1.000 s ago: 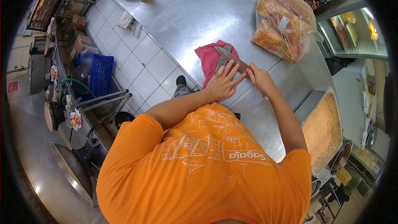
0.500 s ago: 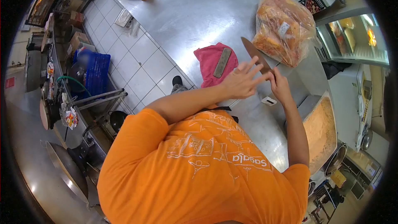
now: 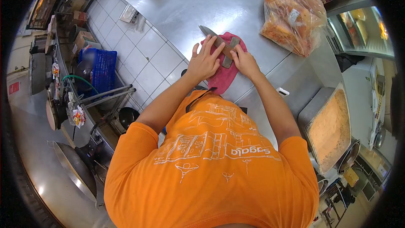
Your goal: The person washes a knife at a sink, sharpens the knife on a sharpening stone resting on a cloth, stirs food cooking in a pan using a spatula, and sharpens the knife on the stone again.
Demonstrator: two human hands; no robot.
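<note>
On a shiny steel tabletop [image 3: 181, 12], a long grey metal knife [image 3: 218, 39] lies across an oblong grey stone [image 3: 227, 62] on crumpled pink cloth [image 3: 223, 80], L hand [image 3: 204, 62] w/ fingers spread on blade, R hand [image 3: 245, 62] closed round handle, prob. best grip for stiff, lightish steel.

1. A pink cloth [image 3: 223, 78], rumpled.
2. A grey, oblong whetstone [image 3: 227, 62], slantwise on the pink cloth.
3. A kitchen knife [image 3: 226, 48], its pointed blade crossing the whetstone, tip beyond the cloth.
</note>
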